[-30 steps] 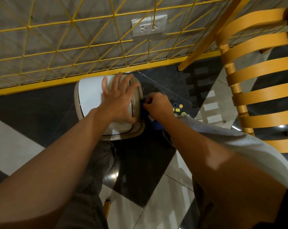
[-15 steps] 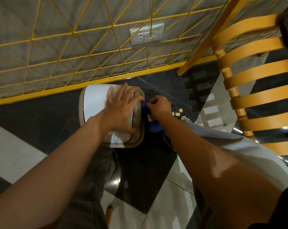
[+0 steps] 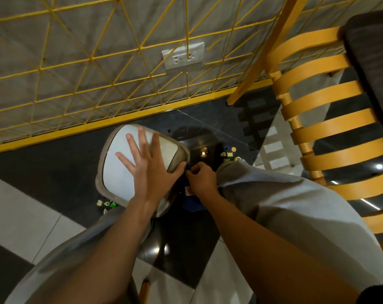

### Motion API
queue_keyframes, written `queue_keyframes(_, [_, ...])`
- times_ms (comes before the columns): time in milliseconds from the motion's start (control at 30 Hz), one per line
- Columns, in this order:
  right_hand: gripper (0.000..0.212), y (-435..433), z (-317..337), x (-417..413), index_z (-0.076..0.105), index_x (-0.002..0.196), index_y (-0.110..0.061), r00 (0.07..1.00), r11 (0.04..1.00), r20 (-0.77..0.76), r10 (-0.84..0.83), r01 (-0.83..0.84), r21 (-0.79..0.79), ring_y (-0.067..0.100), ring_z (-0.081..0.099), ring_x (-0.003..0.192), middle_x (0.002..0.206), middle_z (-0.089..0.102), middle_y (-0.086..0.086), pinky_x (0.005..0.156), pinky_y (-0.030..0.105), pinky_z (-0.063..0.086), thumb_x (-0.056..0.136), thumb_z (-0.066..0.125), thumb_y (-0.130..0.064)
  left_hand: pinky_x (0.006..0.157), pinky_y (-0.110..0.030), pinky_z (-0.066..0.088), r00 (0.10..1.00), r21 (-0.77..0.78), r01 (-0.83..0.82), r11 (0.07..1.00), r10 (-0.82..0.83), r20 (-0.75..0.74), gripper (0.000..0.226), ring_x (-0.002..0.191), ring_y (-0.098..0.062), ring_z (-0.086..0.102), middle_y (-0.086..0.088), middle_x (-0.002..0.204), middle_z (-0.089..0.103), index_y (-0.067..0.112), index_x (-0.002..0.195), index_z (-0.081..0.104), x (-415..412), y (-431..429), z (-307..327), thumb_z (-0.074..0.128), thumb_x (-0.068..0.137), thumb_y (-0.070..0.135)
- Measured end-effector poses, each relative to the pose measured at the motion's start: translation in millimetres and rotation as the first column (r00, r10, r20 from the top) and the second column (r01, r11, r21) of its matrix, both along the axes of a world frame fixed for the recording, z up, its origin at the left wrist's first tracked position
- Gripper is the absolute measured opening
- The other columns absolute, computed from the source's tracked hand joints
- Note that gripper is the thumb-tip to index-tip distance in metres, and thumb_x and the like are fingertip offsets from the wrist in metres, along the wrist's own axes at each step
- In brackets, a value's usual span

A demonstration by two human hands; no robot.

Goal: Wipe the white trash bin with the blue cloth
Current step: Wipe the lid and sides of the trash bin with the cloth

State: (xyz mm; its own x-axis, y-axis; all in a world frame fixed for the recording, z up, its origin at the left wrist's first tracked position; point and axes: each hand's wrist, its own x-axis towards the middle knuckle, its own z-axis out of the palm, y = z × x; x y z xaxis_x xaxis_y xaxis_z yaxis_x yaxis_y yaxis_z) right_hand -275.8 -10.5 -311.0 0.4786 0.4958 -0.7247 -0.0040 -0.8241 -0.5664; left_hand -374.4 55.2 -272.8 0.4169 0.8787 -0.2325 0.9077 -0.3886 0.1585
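The white trash bin (image 3: 118, 172) stands on the dark floor, seen from above, with a white lid and a grey-beige rim. My left hand (image 3: 149, 170) lies flat on the lid, fingers spread. Just right of the bin, my right hand (image 3: 202, 179) is closed on the blue cloth (image 3: 194, 204) and presses it against the bin's right side. Most of the cloth is hidden under that hand; a dark blue part hangs below it.
A yellow wire grid (image 3: 98, 69) with a yellow base bar runs along the wall behind the bin. An orange slatted chair (image 3: 331, 128) stands at the right. My grey trouser legs (image 3: 274, 200) flank the bin. The floor has black and white tiles.
The view has shifted so the bin sits lower and more central. The bin has turned a little. My right hand with the cloth has slid down the bin's right side.
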Motion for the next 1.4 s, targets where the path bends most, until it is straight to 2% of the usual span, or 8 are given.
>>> queue_keyframes(433, [0.018, 44.7, 12.9, 36.3, 0.049, 0.073, -0.018, 0.913, 0.947, 0.268, 0.309, -0.320, -0.003, 0.022, 0.056, 0.077, 0.084, 0.057, 0.007, 0.063, 0.031, 0.043, 0.089, 0.055, -0.018, 0.103, -0.071, -0.003, 0.998, -0.004, -0.003, 1.000, 0.003, 0.066, 0.086, 0.141, -0.045, -0.002, -0.010, 0.152, 0.021, 0.009, 0.139, 0.033, 0.4, 8.6, -2.7, 0.066, 0.072, 0.053])
queue_keyframes(600, [0.026, 88.7, 25.1, 61.5, 0.049, 0.064, -0.019, 0.656, 0.704, 0.271, 0.704, -0.694, -0.151, 0.024, 0.053, 0.081, 0.083, 0.053, 0.008, 0.073, 0.037, 0.047, 0.089, 0.055, -0.013, 0.104, -0.069, -0.007, 0.998, -0.034, -0.001, 0.999, 0.003, 0.065, 0.087, 0.142, -0.042, -0.009, -0.006, 0.153, 0.018, 0.013, 0.142, 0.027, 2.1, 9.2, -0.6, 0.064, 0.074, 0.053])
queue_keyframes(700, [0.039, 88.3, 29.1, 60.2, 0.035, 0.058, -0.023, 0.618, 0.666, 0.263, 0.741, -0.726, -0.169, 0.024, 0.050, 0.078, 0.078, 0.049, 0.009, 0.068, 0.034, 0.041, 0.090, 0.053, -0.013, 0.104, -0.068, -0.010, 0.996, -0.045, 0.047, 0.998, -0.043, 0.078, 0.089, 0.142, -0.040, -0.011, -0.004, 0.153, 0.017, 0.015, 0.143, 0.025, -2.5, 13.5, 2.0, 0.065, 0.073, 0.052])
queue_keyframes(800, [0.016, 59.6, 22.6, 49.8, 0.060, 0.082, -0.006, 0.770, 0.782, 0.136, 0.623, -0.618, -0.080, 0.032, 0.059, 0.090, 0.096, 0.060, 0.021, 0.077, 0.038, 0.047, 0.092, 0.050, -0.013, 0.105, -0.066, -0.013, 0.971, -0.090, 0.239, 0.967, -0.238, 0.020, 0.096, 0.141, -0.036, -0.018, 0.000, 0.156, 0.006, 0.018, 0.146, 0.015, -18.2, 29.5, 5.8, 0.064, 0.072, 0.055])
queue_keyframes(867, [0.022, 39.4, 17.7, 35.2, 0.061, 0.103, 0.002, 0.859, 0.859, 0.013, 0.511, -0.511, -0.029, 0.032, 0.060, 0.099, 0.108, 0.063, 0.022, 0.086, 0.039, 0.048, 0.092, 0.051, -0.013, 0.105, -0.064, -0.014, 0.932, -0.122, 0.356, 0.927, -0.361, -0.022, 0.103, 0.139, -0.031, -0.027, 0.003, 0.157, -0.007, 0.020, 0.148, 0.006, -31.9, 43.0, 9.3, 0.064, 0.071, 0.058])
queue_keyframes(1033, [0.024, 11.3, 7.9, 3.6, 0.062, 0.106, 0.003, 0.947, 0.969, -0.219, 0.237, -0.247, -0.020, 0.026, 0.057, 0.088, 0.098, 0.063, 0.021, 0.076, 0.035, 0.048, 0.092, 0.052, -0.013, 0.105, -0.056, -0.018, 0.874, -0.169, 0.469, 0.867, -0.483, -0.058, 0.116, 0.134, -0.025, -0.035, 0.004, 0.151, -0.028, 0.019, 0.145, -0.016, -51.5, 54.0, 12.5, 0.062, 0.071, 0.060])
queue_keyframes(1200, [0.023, 6.2, 11.8, 13.8, 0.064, 0.106, -0.002, 0.932, 0.999, -0.362, -0.020, 0.004, -0.045, 0.011, 0.049, 0.068, 0.075, 0.054, 0.002, 0.057, 0.020, 0.040, 0.094, 0.050, -0.015, 0.112, -0.056, 0.000, 0.773, -0.141, 0.609, 0.781, -0.623, -0.115, 0.105, 0.141, -0.028, -0.021, -0.003, 0.156, -0.017, 0.015, 0.146, -0.013, -70.3, 55.6, 13.4, 0.038, 0.071, 0.069])
queue_keyframes(1400, [0.024, 15.3, 21.3, 23.5, 0.064, 0.108, -0.009, 0.818, 0.949, -0.495, -0.294, 0.311, -0.051, 0.025, 0.055, 0.106, 0.109, 0.061, 0.012, 0.091, 0.037, 0.045, 0.094, 0.049, -0.023, 0.110, -0.033, -0.027, 0.856, -0.099, 0.516, 0.851, -0.514, 0.050, 0.105, 0.139, -0.015, -0.030, 0.004, 0.153, -0.025, 0.024, 0.145, -0.017, -71.4, 43.0, 24.6, 0.045, 0.072, 0.068])
